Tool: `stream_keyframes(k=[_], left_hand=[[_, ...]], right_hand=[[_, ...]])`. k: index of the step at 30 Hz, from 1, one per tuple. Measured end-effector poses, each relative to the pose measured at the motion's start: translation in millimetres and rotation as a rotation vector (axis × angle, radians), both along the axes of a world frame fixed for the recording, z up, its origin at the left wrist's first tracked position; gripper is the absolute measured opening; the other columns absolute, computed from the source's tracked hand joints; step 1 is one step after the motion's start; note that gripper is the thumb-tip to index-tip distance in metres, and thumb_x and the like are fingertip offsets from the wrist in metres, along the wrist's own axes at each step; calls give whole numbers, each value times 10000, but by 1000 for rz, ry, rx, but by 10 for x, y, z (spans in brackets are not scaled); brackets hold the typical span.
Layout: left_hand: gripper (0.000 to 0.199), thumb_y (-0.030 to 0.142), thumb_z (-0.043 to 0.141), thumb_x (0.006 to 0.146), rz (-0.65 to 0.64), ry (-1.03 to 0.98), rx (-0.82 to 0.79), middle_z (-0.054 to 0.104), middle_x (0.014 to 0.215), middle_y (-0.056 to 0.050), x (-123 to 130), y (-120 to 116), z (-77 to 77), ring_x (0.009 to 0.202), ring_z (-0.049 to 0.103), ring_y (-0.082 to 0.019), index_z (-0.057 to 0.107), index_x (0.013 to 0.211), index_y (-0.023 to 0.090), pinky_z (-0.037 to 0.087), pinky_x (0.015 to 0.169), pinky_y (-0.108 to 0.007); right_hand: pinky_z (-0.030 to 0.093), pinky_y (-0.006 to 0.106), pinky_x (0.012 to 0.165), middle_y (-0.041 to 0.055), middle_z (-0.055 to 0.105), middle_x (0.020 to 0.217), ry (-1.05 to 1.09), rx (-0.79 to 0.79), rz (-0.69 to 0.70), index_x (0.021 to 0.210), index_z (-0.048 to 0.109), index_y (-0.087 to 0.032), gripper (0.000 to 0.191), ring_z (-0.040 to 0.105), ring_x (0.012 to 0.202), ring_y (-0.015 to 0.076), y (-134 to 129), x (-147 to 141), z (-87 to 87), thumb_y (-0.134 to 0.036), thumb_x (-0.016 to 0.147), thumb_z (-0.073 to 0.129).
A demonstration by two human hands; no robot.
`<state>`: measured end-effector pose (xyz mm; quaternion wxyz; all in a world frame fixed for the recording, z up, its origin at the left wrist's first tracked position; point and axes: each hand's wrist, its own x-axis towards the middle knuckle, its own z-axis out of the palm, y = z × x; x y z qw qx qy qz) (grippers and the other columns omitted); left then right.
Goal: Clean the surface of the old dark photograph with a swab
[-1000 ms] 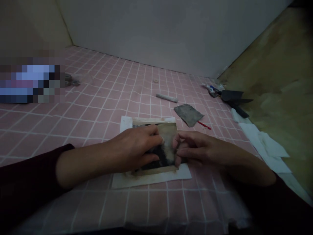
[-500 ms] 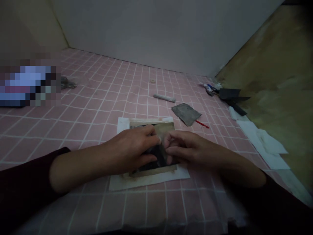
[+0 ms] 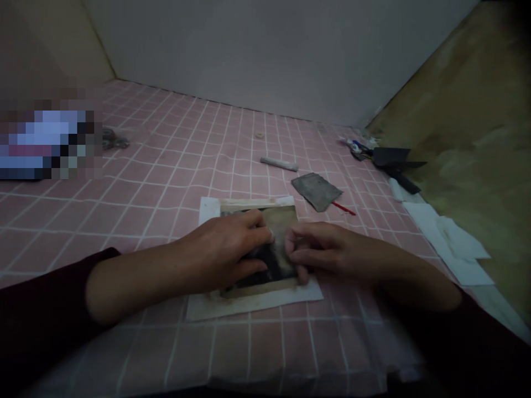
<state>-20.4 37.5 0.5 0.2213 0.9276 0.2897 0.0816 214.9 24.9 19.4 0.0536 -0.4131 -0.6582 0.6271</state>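
A dark picture [image 3: 271, 265] with a worn, tan border lies on a white sheet [image 3: 253, 309] right in front of me. My left hand [image 3: 226, 249] rests across the picture's left part, thumb and forefinger apart, holding nothing I can see. Over the picture's right edge is my right hand [image 3: 323, 251], its thumb and fingertips brought together. Whatever those fingertips pinch, if anything, is too small and blurred to make out. Beyond the sheet's far right corner lies a grey, rough-edged piece [image 3: 317, 192], with a thin red stick [image 3: 344, 208] poking out from it.
A pink checked cloth [image 3: 166, 166] covers the surface. Farther back lie a grey rod [image 3: 279, 164] and a small ring [image 3: 259, 135]. Dark-bladed tools [image 3: 392, 158] and white papers [image 3: 448, 243] line the right wall. At left, a pixelated screen stands near a dark metal object [image 3: 114, 139].
My right hand has shifted slightly to the right, away from my left hand, its fingertips still together. My left hand stays in place on the picture.
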Motion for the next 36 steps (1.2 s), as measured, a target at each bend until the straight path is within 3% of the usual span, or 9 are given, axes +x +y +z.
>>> stream_keyframes(k=[4,7,10,14,20,25,32,36], left_hand=[[255,287,599,872,-12,-10,5,523,1113,-43,0,5,-10,875,567,-172,569,1116,219,441,694,-290],[248,277,609,863,-4,-7,13,526,1099,-45,0,6,-16,861,565,-172,570,1100,214,439,689,-293],[210,269,613,857,-11,0,16,526,1095,-47,1,5,-16,845,562,-169,577,1052,199,429,673,-291],[201,268,612,856,-9,4,14,525,1086,-43,2,2,-10,850,561,-172,580,1041,195,426,668,-290],[234,270,606,860,-3,-3,17,527,1106,-49,4,-4,-6,854,567,-172,580,1082,200,437,682,-288],[208,271,619,850,0,1,8,534,1096,-51,3,-9,0,842,567,-170,587,1041,196,427,666,-278],[217,269,605,860,-10,-17,13,537,1103,-45,4,2,5,868,571,-170,589,1066,201,440,697,-285],[200,261,615,852,-1,-3,7,539,1089,-42,8,2,11,877,572,-176,592,1042,202,443,697,-288]], right_hand=[[294,193,443,-5,655,658,-5,-22,-67,914,496,-174,132,398,478,62,20,89,22,-300,942,526],[356,196,499,38,699,838,131,-66,-93,1004,494,-176,151,452,537,62,25,112,10,-300,937,549],[415,204,595,75,691,1021,205,-103,-13,1102,490,-178,201,515,654,69,31,133,-3,-250,931,568],[430,203,570,77,705,975,223,-152,35,1141,467,-175,218,502,579,57,41,164,-50,-283,961,526],[431,182,490,64,721,956,203,-232,-45,1120,454,-197,234,506,459,31,55,137,-127,-312,942,553],[422,184,460,28,707,850,153,-104,-120,1028,464,-190,192,539,486,57,41,23,-83,-291,910,577],[364,206,511,-28,619,647,-67,94,12,927,494,-184,29,493,562,86,-6,38,50,-199,917,517],[429,221,579,-14,652,717,-37,168,-15,878,493,-194,42,560,618,100,-43,-51,37,-183,917,503]])
